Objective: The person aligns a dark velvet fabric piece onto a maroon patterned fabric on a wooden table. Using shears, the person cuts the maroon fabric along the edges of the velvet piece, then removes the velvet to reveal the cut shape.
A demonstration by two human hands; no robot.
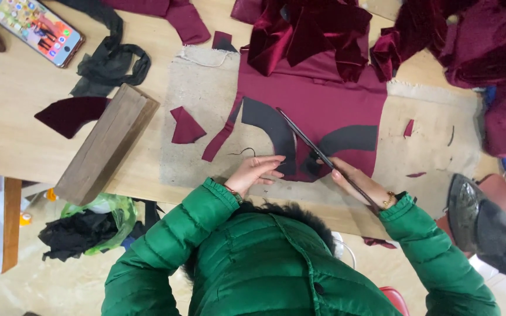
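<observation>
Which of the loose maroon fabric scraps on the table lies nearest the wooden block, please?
The dark maroon curved scrap touching the wooden block on its left side; the triangular scrap lies apart, to its right.

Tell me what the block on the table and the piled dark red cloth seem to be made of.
The block looks like bare, unfinished wood: grey-brown with a long grain and square edges. The piled cloth looks like velvet: deep red with a soft sheen on its folds. The flat cloth under the scissors is matte, perhaps woven.
</observation>
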